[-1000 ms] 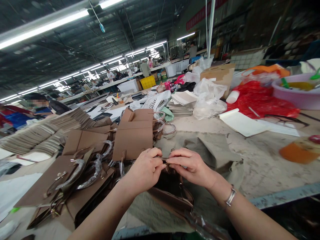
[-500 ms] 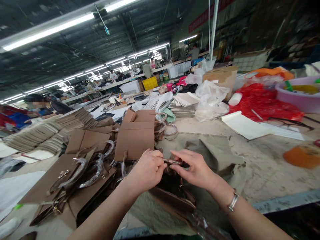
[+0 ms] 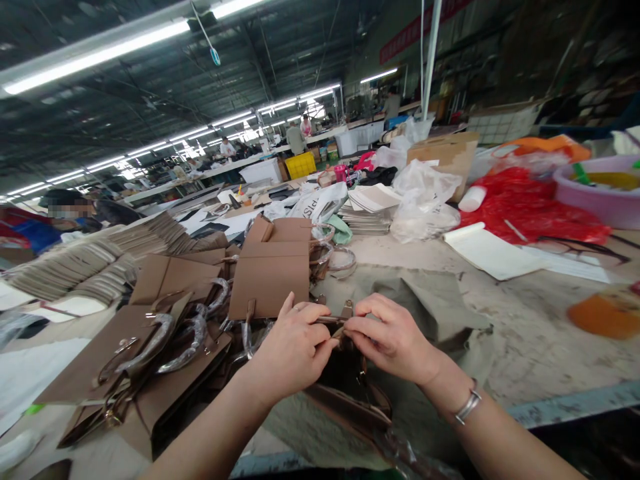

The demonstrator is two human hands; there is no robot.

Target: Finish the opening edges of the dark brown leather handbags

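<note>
A brown handbag (image 3: 345,408) lies with its dark inside facing me, at the near edge of the table. Both hands pinch its far upper rim. My left hand (image 3: 300,343) is closed on the rim's left part, index finger and thumb curled over it. Just to the right, my right hand (image 3: 393,333) grips the same rim between thumb and fingers. A small strap tab with metal shows between the hands. The fingertips hide part of the rim. Plastic-wrapped handles (image 3: 410,457) hang at the bag's near side.
More brown handbags (image 3: 270,273) with wrapped handles crowd the left. Stacked panels (image 3: 75,267) stand farther left, near a person (image 3: 70,207). Grey cloth (image 3: 425,307) lies under the bag. On the right are a notepad (image 3: 493,250), eyeglasses (image 3: 583,247), red plastic (image 3: 530,207) and a purple basin (image 3: 595,193).
My right hand's fingers have curled in more tightly on the rim, and a metal-fitted tab now shows above it. My left index finger has lifted slightly. The bag stays in place.
</note>
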